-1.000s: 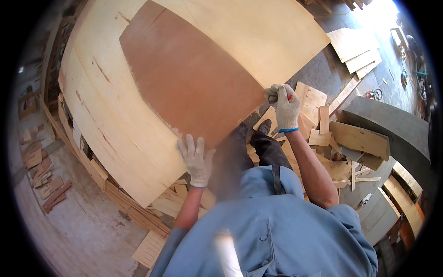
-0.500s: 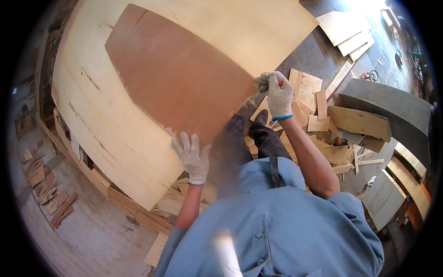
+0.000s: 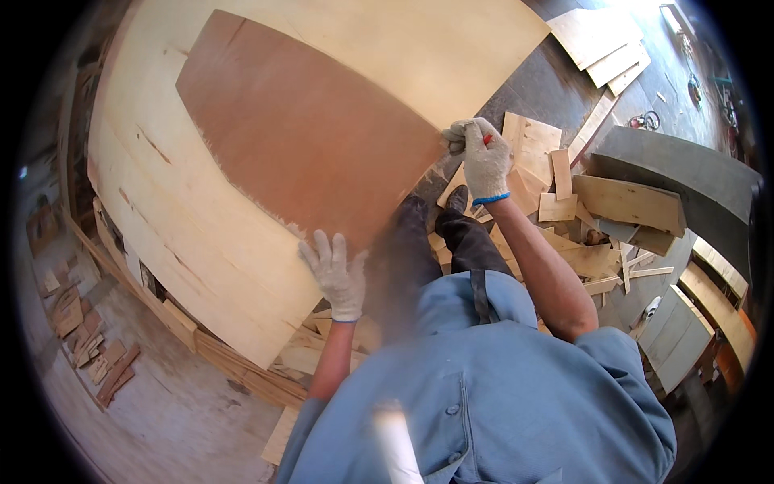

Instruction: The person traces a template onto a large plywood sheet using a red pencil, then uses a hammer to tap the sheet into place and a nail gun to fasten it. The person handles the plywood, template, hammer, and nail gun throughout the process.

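Note:
A reddish-brown panel (image 3: 298, 121) with a tapered far end and rough edges lies on a large pale plywood sheet (image 3: 218, 242). My left hand (image 3: 337, 276), in a knitted off-white glove, rests with fingers spread on the panel's near left corner. At the panel's right corner is my gloved right hand (image 3: 484, 161), its fingers closed in a pinch. A small red tip (image 3: 488, 139) of something slim, perhaps a pen, shows between those fingers. The working end is hidden by the glove.
Wood offcuts (image 3: 592, 262) litter the floor around my feet. Pale boards (image 3: 601, 48) lie at the far right, with a curved grey panel (image 3: 685, 173) nearer. Stacked sheet edges (image 3: 234, 363) run along the left. A blurred white cylinder (image 3: 399, 448) stands close to the camera.
The view has shifted slightly. Both hands keep their places on the brown panel, the left one spread and the right one pinched at the corner.

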Motion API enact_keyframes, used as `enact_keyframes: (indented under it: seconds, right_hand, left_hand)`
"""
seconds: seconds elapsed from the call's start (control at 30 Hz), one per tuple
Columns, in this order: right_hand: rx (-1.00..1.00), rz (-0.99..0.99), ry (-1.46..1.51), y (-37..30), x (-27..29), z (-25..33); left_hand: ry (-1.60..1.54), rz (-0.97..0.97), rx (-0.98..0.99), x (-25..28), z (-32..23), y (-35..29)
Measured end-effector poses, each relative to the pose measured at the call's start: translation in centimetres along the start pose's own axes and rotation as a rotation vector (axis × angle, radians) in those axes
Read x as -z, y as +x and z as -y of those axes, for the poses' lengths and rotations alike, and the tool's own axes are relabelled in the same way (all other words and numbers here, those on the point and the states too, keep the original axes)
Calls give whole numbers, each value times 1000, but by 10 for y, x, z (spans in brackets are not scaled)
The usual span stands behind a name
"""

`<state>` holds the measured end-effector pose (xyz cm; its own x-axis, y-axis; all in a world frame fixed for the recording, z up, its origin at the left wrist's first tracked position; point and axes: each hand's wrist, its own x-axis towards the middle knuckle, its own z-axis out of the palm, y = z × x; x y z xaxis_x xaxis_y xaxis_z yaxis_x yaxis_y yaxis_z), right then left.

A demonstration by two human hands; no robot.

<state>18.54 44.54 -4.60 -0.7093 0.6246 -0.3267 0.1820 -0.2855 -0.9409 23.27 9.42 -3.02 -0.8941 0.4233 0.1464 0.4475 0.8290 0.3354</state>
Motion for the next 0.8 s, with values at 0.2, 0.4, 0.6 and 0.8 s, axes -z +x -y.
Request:
enact_keyframes:
  seconds: [0.2, 0.4, 0.6, 0.8]
  right_hand:
    - [0, 6, 11, 0, -1, -1]
    - [36, 18, -37, -5, 2, 4]
    - [18, -41, -260, -45, 10, 9]
    - [32, 173, -806, -56, -20, 7]
  left_hand:
    - [3, -2, -6, -1, 2, 0]
    - [22, 4, -17, 3, -1, 3]
    - [27, 2, -31, 2, -3, 3]
    - [43, 56, -10, 4, 2, -1]
